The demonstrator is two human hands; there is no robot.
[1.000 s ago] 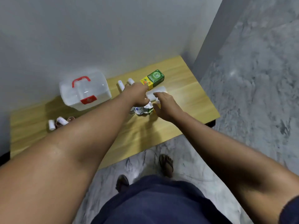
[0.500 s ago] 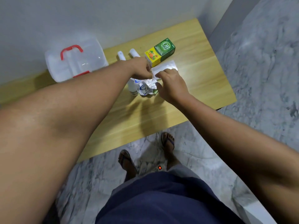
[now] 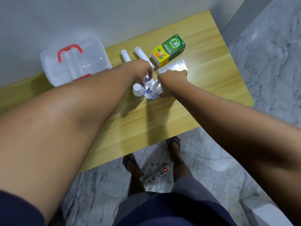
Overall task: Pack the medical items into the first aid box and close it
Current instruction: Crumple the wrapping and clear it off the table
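Note:
The translucent first aid box (image 3: 73, 62) with a red handle stands with its lid down at the back left of the wooden table (image 3: 203, 95). A crumpled silver foil pack (image 3: 154, 89) lies mid-table, and my left hand (image 3: 140, 70) and my right hand (image 3: 171, 79) both pinch it from either side. A small white bottle (image 3: 138, 90) touches the pack's left side. Behind the hands lie two white tubes (image 3: 125, 54) (image 3: 141, 54), a green and yellow medicine carton (image 3: 168, 49) and a flat silver sachet (image 3: 176, 66). Something yellow peeks out under my right wrist.
A grey wall runs right behind the table. The table's front edge is near my legs. On the marble floor below lie a white power strip (image 3: 157, 174) with a lit red switch, a cable, and my sandalled feet (image 3: 173, 142).
The view has tilted down and come closer. Both hands have drawn in onto the crumpled foil pack; the right hand has left the flat sachet.

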